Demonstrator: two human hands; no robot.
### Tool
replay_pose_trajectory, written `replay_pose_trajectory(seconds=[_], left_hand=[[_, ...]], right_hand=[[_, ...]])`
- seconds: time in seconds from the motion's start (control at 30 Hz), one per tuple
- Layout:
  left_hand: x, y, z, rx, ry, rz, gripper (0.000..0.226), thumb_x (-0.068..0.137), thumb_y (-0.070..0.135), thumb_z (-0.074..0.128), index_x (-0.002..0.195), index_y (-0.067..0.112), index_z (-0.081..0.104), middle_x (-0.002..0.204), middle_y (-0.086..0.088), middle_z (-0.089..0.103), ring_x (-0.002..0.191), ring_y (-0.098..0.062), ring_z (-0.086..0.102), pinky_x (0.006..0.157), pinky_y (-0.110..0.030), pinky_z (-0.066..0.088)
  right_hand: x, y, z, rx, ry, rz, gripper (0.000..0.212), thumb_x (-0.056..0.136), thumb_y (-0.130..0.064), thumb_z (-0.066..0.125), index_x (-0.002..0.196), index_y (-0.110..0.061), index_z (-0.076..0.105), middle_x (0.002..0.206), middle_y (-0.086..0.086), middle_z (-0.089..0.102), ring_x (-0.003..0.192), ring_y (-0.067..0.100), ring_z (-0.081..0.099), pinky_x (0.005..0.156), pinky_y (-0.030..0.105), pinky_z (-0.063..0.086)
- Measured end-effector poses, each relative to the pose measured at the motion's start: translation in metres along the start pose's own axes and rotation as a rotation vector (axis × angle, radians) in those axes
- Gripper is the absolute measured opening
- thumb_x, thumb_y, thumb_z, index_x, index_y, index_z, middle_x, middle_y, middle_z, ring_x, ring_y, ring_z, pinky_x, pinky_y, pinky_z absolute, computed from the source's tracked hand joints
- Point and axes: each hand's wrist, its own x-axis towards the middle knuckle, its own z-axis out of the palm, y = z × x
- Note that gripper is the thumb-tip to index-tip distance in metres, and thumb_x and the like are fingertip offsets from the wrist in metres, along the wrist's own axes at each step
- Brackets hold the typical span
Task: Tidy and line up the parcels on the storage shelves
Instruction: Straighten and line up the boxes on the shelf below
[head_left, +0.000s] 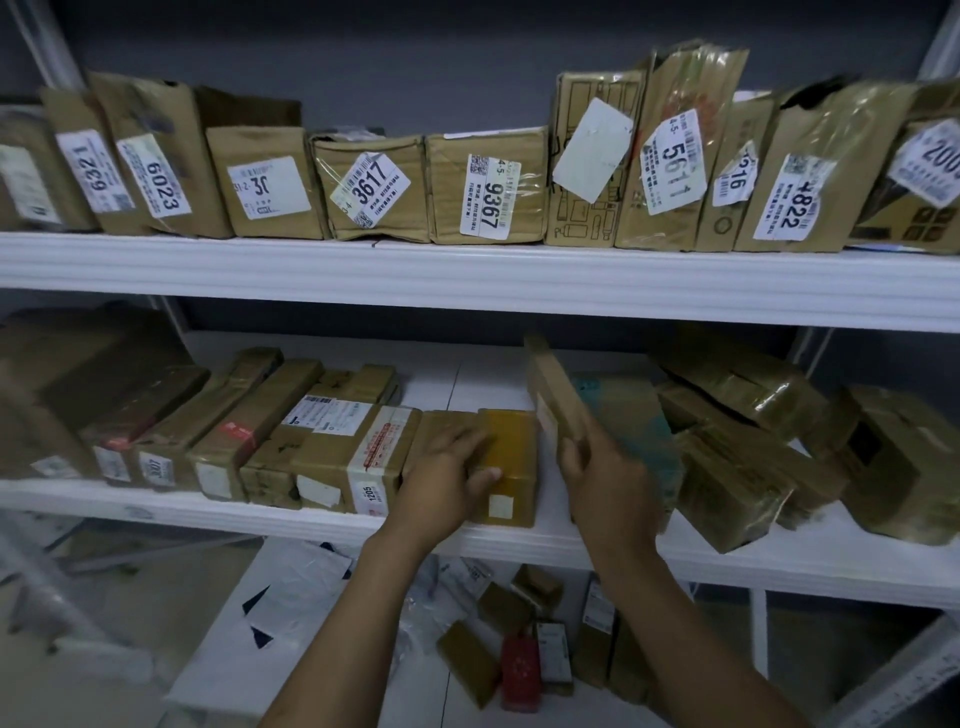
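On the middle shelf (519, 540) stands a row of brown cardboard parcels. My left hand (447, 483) rests on top of a small brown parcel (511, 467) wrapped in yellowish tape, fingers spread over it, thumb on its front. Left of it sits a taped parcel (358, 462) labelled 1205. My right hand (602, 467) grips a flat brown parcel (558, 400), held tilted and on edge just right of the small one. Behind it lies a parcel with teal print (634, 421).
The upper shelf (467, 275) carries a lined-up row of labelled parcels such as 3617 (371, 189) and 9367 (488, 192). Loosely piled parcels (753, 447) fill the middle shelf's right end. Small parcels and bags (519, 644) lie on the shelf below.
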Motion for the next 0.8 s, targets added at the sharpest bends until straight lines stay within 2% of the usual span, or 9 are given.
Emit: replay_pose_trajectory(seconds=[0.1, 0.17, 0.27, 0.4, 0.47, 0.53, 0.6, 0.73, 0.8], left_hand=[[-0.009, 0.016, -0.018, -0.173, 0.106, -0.031, 0.049, 0.095, 0.036, 0.056, 0.142, 0.027, 0.045, 0.14, 0.007, 0.05, 0.126, -0.009, 0.047, 0.099, -0.022, 0.037], [-0.017, 0.025, -0.032, -0.288, 0.193, -0.106, 0.047, 0.096, 0.035, 0.054, 0.142, 0.027, 0.045, 0.129, 0.011, 0.054, 0.117, -0.004, 0.049, 0.095, -0.02, 0.039], [-0.028, 0.027, -0.051, -0.516, 0.294, -0.222, 0.046, 0.097, 0.038, 0.051, 0.142, 0.027, 0.046, 0.121, 0.012, 0.058, 0.111, -0.004, 0.056, 0.098, -0.027, 0.045], [-0.046, 0.012, -0.076, -0.805, 0.391, -0.316, 0.036, 0.097, 0.043, 0.049, 0.128, 0.024, 0.056, 0.112, 0.002, 0.069, 0.101, -0.012, 0.067, 0.091, -0.037, 0.055], [-0.055, 0.001, -0.09, -0.855, 0.428, -0.353, 0.033, 0.098, 0.041, 0.049, 0.12, 0.018, 0.06, 0.107, -0.007, 0.07, 0.096, -0.018, 0.069, 0.086, -0.038, 0.057], [-0.064, -0.014, -0.102, -0.897, 0.442, -0.383, 0.031, 0.098, 0.039, 0.05, 0.112, 0.015, 0.064, 0.103, -0.011, 0.071, 0.094, -0.023, 0.07, 0.082, -0.039, 0.058], [-0.072, -0.033, -0.118, -0.917, 0.455, -0.39, 0.031, 0.097, 0.038, 0.052, 0.108, 0.013, 0.066, 0.1, -0.011, 0.072, 0.093, -0.024, 0.07, 0.079, -0.039, 0.058], [-0.086, -0.083, -0.163, -0.868, 0.473, -0.404, 0.021, 0.093, 0.034, 0.06, 0.102, 0.017, 0.068, 0.093, -0.005, 0.074, 0.088, -0.019, 0.071, 0.084, -0.042, 0.058], [-0.091, -0.116, -0.191, -0.799, 0.473, -0.428, 0.014, 0.092, 0.03, 0.062, 0.1, 0.021, 0.068, 0.09, -0.001, 0.074, 0.085, -0.017, 0.071, 0.084, -0.042, 0.058]], right_hand=[[0.001, -0.021, -0.003, 0.139, 0.075, -0.152, 0.031, 0.09, -0.016, 0.066, 0.12, -0.01, 0.064, 0.066, 0.001, 0.062, 0.051, 0.007, 0.051, 0.045, 0.02, 0.041], [0.0, -0.038, 0.0, 0.216, 0.099, -0.265, 0.037, 0.086, -0.013, 0.071, 0.122, -0.008, 0.063, 0.074, 0.003, 0.069, 0.054, 0.009, 0.057, 0.047, 0.02, 0.046], [-0.002, -0.063, 0.009, 0.307, 0.084, -0.423, 0.041, 0.082, -0.014, 0.074, 0.121, -0.007, 0.065, 0.077, 0.006, 0.071, 0.058, 0.016, 0.065, 0.051, 0.022, 0.053], [-0.013, -0.105, 0.017, 0.417, -0.045, -0.441, 0.035, 0.077, -0.017, 0.077, 0.111, -0.015, 0.067, 0.078, -0.003, 0.07, 0.063, 0.008, 0.061, 0.056, 0.002, 0.03], [-0.02, -0.126, 0.026, 0.489, -0.111, -0.431, 0.033, 0.077, -0.021, 0.076, 0.108, -0.019, 0.065, 0.085, -0.006, 0.069, 0.072, 0.006, 0.059, 0.061, 0.006, 0.032], [-0.028, -0.149, 0.04, 0.617, -0.207, -0.446, 0.033, 0.078, -0.021, 0.071, 0.11, -0.02, 0.062, 0.099, -0.01, 0.066, 0.091, -0.001, 0.056, 0.08, 0.019, 0.044], [-0.038, -0.174, 0.057, 0.722, -0.285, -0.479, 0.036, 0.078, -0.022, 0.066, 0.113, -0.019, 0.06, 0.112, -0.015, 0.06, 0.103, -0.014, 0.046, 0.097, 0.029, 0.042], [-0.056, -0.231, 0.094, 0.819, -0.495, -0.481, 0.05, 0.081, -0.014, 0.07, 0.126, -0.026, 0.053, 0.126, -0.012, 0.056, 0.115, -0.002, 0.051, 0.095, 0.016, 0.045], [-0.063, -0.263, 0.112, 0.816, -0.563, -0.483, 0.055, 0.082, -0.016, 0.071, 0.129, -0.032, 0.048, 0.128, -0.022, 0.049, 0.119, -0.01, 0.044, 0.098, 0.008, 0.038]])
